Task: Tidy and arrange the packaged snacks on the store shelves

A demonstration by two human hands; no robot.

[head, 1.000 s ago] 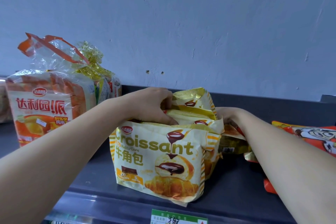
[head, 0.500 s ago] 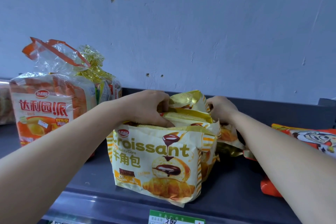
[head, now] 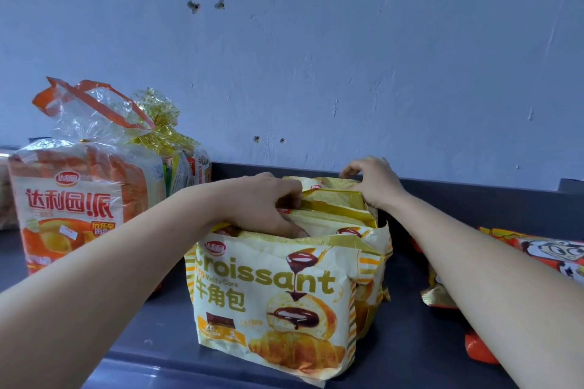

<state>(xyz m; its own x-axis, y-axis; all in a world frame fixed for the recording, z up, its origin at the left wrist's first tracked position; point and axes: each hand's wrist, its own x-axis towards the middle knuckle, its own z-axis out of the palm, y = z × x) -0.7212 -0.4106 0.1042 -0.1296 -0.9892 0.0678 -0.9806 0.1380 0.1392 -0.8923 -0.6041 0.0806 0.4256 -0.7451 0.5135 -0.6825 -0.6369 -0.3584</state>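
A row of yellow croissant bags stands upright on the dark shelf (head: pixel 164 325), one behind another. The front croissant bag (head: pixel 271 300) faces me with its chocolate-filled croissant print. My left hand (head: pixel 262 202) lies over the tops of the bags, fingers curled round their upper edges. My right hand (head: pixel 376 180) holds the top of the rearmost croissant bag (head: pixel 328 185) near the wall, fingers curled on its edge. The bags behind the front one are mostly hidden.
An orange bread loaf bag (head: pixel 76 208) stands at the left, with a gold-tied bag (head: pixel 177 155) behind it. Orange cartoon snack packets (head: pixel 550 256) lie flat at the right, partly under my right forearm. A pale blue wall (head: pixel 347 57) backs the shelf.
My right hand rose from low beside the bags on the right to the top of the rearmost bag. My left hand stayed on the bag tops.
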